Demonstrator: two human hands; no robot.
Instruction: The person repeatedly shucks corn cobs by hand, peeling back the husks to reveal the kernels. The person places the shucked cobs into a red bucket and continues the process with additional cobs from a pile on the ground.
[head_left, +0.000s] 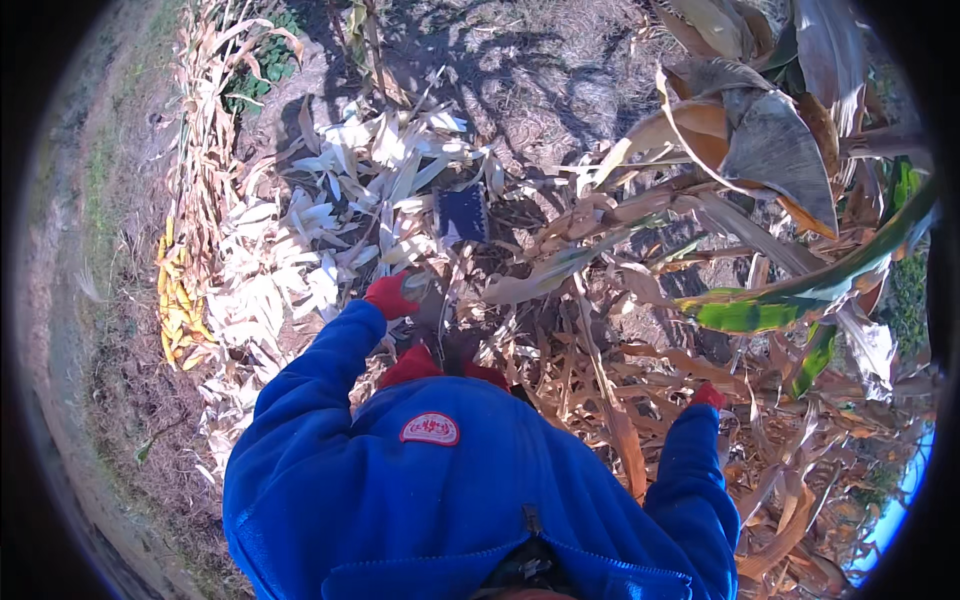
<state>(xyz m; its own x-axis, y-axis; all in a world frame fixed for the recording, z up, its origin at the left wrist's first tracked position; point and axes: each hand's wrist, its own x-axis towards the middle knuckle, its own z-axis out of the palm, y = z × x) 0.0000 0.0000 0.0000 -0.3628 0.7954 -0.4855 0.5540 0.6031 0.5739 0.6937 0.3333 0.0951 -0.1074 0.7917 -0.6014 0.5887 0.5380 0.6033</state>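
Below me my left hand (390,294), in a red glove, has its fingers curled at a small greyish thing (418,284) that I cannot make out, just above a narrow upright stalk. My right hand (707,398), also red-gloved, is out to the right among dry corn leaves (630,440); its fingers are too small and hidden to read. Pale stripped husks (315,240) lie in a heap ahead and left of my left hand, with a dark blue square of cloth or bag (460,213) at their edge.
Yellow corn cobs (175,300) lie in a pile at the left, beside a bundle of dry stalks (200,120). Standing corn plants with big leaves (760,150) crowd the right side. A strip of short grass (100,220) runs along the far left, and a green weed (255,70) grows at the top.
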